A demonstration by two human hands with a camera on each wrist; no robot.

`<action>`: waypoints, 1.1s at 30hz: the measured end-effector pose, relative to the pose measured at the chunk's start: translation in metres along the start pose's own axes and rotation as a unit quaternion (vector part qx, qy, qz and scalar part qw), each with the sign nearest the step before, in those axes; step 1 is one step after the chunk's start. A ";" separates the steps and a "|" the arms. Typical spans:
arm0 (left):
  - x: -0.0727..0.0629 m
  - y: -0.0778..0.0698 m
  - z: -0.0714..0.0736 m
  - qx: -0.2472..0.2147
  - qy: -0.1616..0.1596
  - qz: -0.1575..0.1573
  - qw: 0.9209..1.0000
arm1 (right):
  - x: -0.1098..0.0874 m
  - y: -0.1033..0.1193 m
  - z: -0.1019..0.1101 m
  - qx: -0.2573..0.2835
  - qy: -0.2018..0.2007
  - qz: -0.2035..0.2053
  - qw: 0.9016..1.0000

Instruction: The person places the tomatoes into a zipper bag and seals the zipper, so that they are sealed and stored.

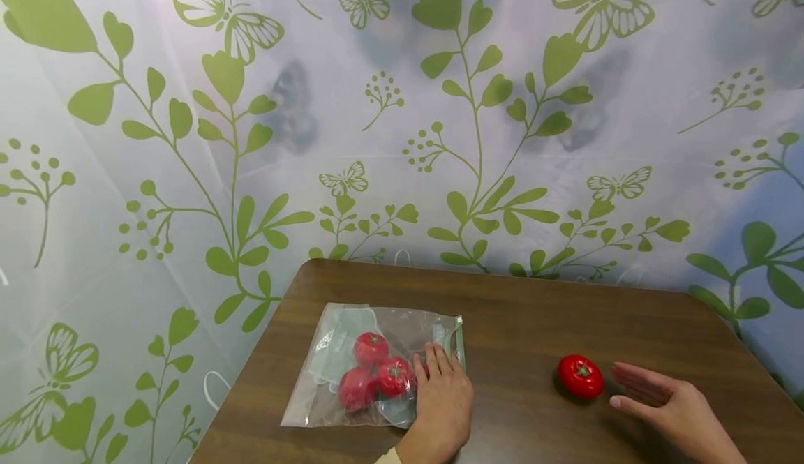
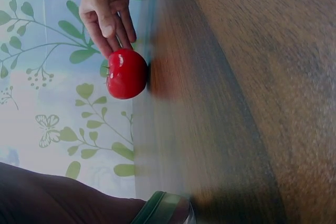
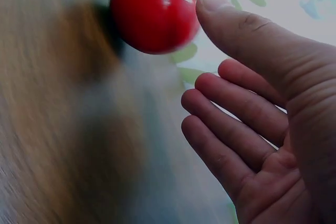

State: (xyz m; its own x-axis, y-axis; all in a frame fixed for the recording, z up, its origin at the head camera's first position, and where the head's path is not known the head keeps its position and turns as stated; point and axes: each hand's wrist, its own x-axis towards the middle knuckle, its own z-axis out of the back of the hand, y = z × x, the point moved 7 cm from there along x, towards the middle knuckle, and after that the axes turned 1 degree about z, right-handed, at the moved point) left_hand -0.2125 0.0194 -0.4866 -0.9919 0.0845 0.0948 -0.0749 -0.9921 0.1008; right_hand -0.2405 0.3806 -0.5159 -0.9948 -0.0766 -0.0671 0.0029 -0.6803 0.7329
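Note:
A clear zip bag with a green zip edge lies flat on the left of the table, with several red tomatoes inside. My left hand rests on the bag near its zip end, fingers extended; it partly hides a bit of red beneath. To the right, a single tomato sits on the bare wood. Beside it is my right hand, thumb apart from straight fingers and nothing in its grasp. In the right wrist view the thumb tip appears close to the loose tomato; contact cannot be told.
The brown wooden table has rounded far corners. Behind it and along the left hangs a pale curtain printed with green leaves and butterflies. A thin white loop shows by the table's left edge.

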 end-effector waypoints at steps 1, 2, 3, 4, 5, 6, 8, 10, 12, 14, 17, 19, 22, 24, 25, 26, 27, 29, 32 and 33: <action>0.000 0.000 0.000 0.001 0.001 0.000 1.000 | 0.001 0.000 -0.002 0.001 0.001 0.004 1.000; 0.000 0.000 0.000 0.001 0.000 0.001 1.000 | 0.003 -0.001 -0.005 0.000 0.002 0.006 1.000; 0.000 0.000 0.000 0.002 0.000 0.001 1.000 | 0.004 -0.001 -0.007 -0.001 0.003 0.008 1.000; -0.001 -0.001 0.000 0.002 0.001 0.001 1.000 | 0.005 -0.002 -0.009 0.001 0.004 0.006 1.000; -0.001 -0.001 0.000 0.001 0.003 0.001 1.000 | 0.007 -0.002 -0.011 -0.002 0.005 0.003 1.000; -0.001 -0.001 0.000 0.001 0.005 0.001 1.000 | 0.009 -0.003 -0.012 -0.005 0.005 -0.001 1.000; -0.001 -0.001 0.000 0.000 0.009 0.001 1.000 | 0.012 -0.003 -0.014 -0.010 0.006 -0.006 1.000; -0.001 0.000 0.000 -0.001 0.013 0.001 1.000 | 0.014 -0.003 -0.016 -0.017 0.006 -0.009 1.000; -0.001 0.000 -0.001 -0.002 0.016 0.000 1.000 | 0.016 -0.002 -0.017 -0.018 0.003 -0.007 1.000; -0.001 0.000 -0.001 -0.002 0.019 0.001 1.000 | 0.017 -0.001 -0.019 -0.015 0.003 -0.002 1.000; -0.001 0.000 -0.001 -0.001 0.020 0.001 1.000 | 0.017 0.002 -0.023 -0.001 0.006 0.001 1.000; -0.001 0.000 -0.001 -0.001 0.019 0.002 1.000 | 0.016 0.004 -0.025 0.003 0.008 0.000 1.000; -0.002 0.000 0.000 0.002 0.012 0.002 1.000 | 0.016 0.007 -0.027 0.003 0.008 -0.001 1.000; -0.002 0.000 0.000 0.003 0.004 0.002 1.000 | 0.016 0.010 -0.028 -0.002 0.008 -0.001 1.000; -0.001 0.000 0.000 0.003 0.001 0.002 1.000 | 0.017 0.011 -0.028 -0.002 0.008 0.001 1.000; -0.001 0.000 0.001 0.003 -0.003 0.002 1.000 | 0.017 0.012 -0.029 -0.002 0.008 0.002 1.000; -0.001 0.000 0.001 0.002 -0.005 0.003 1.000 | 0.017 0.013 -0.029 -0.001 0.008 0.003 1.000; -0.001 0.000 0.001 0.000 -0.007 0.003 1.000 | 0.017 0.014 -0.029 0.001 0.008 0.006 1.000; -0.001 0.000 0.000 0.000 -0.006 0.003 1.000 | 0.016 0.017 -0.030 0.005 0.008 0.015 1.000; -0.001 0.000 0.000 0.001 -0.005 0.003 1.000 | 0.016 0.019 -0.031 0.004 0.007 0.019 1.000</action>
State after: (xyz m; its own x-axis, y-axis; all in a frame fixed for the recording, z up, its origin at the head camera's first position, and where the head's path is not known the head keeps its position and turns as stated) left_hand -0.2113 0.0197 -0.4868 -0.9912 0.0797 0.1061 -0.0688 -0.9923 0.1029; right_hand -0.2531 0.3444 -0.5240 -0.9925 -0.1120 -0.0488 0.0393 -0.6706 0.7408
